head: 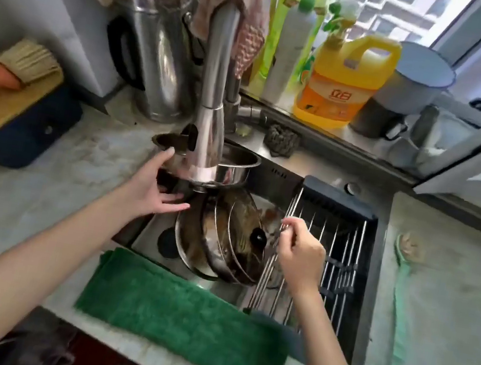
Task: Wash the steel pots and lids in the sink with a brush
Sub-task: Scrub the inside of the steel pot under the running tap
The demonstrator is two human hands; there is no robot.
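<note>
Pots [229, 164] and lids [235, 239] are crowding the sink [147, 230]: one pot is sitting at the back under the tap [208, 131], the lids are leaning on edge, probably to fit beside the rack [328, 262]. The left hand [150, 195] is spreading open against the pot, seemingly steadying it. The right hand [300, 257] is curling loosely over the rack's wires, pinching nothing I can make out. No brush in hand yet.

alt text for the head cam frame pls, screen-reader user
Seen from above, a person's left hand reaches open toward a steel pot under the faucet, while the right hand pinches a rod of the wire rack across the sink. Dirty lids lean in the sink; a green cloth drapes its front edge.
</note>
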